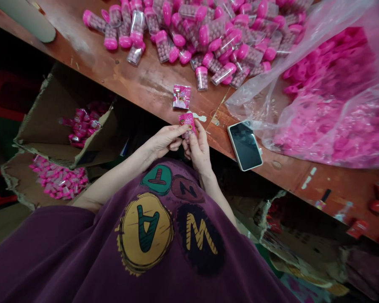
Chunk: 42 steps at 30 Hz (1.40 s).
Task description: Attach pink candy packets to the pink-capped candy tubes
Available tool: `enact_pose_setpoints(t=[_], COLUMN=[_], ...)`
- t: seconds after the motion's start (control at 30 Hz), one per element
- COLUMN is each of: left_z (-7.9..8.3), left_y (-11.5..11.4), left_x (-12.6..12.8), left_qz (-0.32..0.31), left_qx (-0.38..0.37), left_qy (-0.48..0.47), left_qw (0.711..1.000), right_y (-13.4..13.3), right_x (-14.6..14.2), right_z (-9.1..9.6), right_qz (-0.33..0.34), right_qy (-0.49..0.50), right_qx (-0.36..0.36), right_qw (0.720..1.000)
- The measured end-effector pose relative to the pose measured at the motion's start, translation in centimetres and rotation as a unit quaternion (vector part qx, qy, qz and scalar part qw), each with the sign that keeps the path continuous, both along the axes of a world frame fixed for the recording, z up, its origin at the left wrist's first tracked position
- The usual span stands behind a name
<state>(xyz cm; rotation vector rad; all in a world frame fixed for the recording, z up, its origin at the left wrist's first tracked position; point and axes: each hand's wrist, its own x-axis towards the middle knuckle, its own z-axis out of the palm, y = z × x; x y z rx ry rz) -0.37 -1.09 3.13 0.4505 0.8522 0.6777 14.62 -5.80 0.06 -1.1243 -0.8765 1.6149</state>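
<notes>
Just past the front edge of the bench, my two hands meet on a small pink printed wrapper (186,121). Pinkish beads seem to show at its lower end, between the fingers. My left hand (166,141) is closed, with its thumb and fingertips on the wrapper's left side. From the right, my right hand (201,147) grips the same piece between thumb and fingers. A flat stack of similar pink printed wrappers (181,97) lies on the bench just beyond the hands. Farther back is a heap of clear bead-filled tubes with pink caps (202,78).
A phone (245,145) lies at the bench edge (290,176), right of my hands. Behind it a clear plastic bag (334,139) holds pink plastic parts. Cardboard boxes (94,139) with pink wrapped pieces stand low at left. Red items (357,228) lie far right.
</notes>
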Motion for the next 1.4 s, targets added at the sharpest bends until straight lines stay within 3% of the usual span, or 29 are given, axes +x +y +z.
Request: enact_pose_setpoints(t=[0.2,0.3,0.4,0.47,0.53,0.63,0.73,0.83,0.97,1.07,1.23,1.4], left_z=[0.0,0.0,0.1,0.3,0.2,-0.5,-1.4,-1.7,-1.0,-0.3,-0.1,-0.6], left_y=[0.0,-0.3,-0.4,-0.3,-0.4,-0.8,-1.4,-1.2,0.4,2.1,4.0,4.2], left_x=[-0.4,-0.6,-2.2,-4.8,-8.5,-14.3,-16.4,-13.3,-6.1,-2.5,-0.3,1.6], left_qz=[0.051,0.077,0.117,0.184,0.293,0.46,0.49,0.437,0.25,0.17,0.162,0.168], left_qx=[0.016,0.002,-0.005,-0.014,-0.034,-0.12,-0.18,-0.145,-0.05,0.005,0.018,0.01], left_qy=[0.024,0.024,0.024,0.035,0.061,0.148,0.185,0.152,0.109,0.086,0.075,0.085], left_qw=[0.998,0.997,0.993,0.982,0.954,0.867,0.832,0.875,0.961,0.982,0.984,0.982], right_y=[-0.3,0.0,1.2,2.6,4.5,7.8,10.2,11.1,10.6,9.4,6.8,6.7], right_x=[0.3,-0.7,-1.9,-2.4,-2.3,-1.7,-1.5,-1.7,-1.3,-0.4,0.8,0.7], right_z=[-1.6,-2.1,-1.7,-0.9,0.1,0.9,0.3,-1.0,-1.9,-1.6,-1.3,-2.0], right_qz=[0.059,0.062,0.111,0.151,0.158,0.116,0.11,0.112,0.068,0.035,-0.001,-0.092], right_qy=[-0.071,-0.117,-0.168,-0.244,-0.345,-0.522,-0.646,-0.675,-0.664,-0.623,-0.518,-0.3], right_qx=[0.074,0.093,0.137,0.206,0.271,0.289,0.27,0.281,0.299,0.307,0.313,0.179], right_qw=[0.993,0.987,0.97,0.936,0.885,0.794,0.705,0.673,0.682,0.718,0.796,0.932])
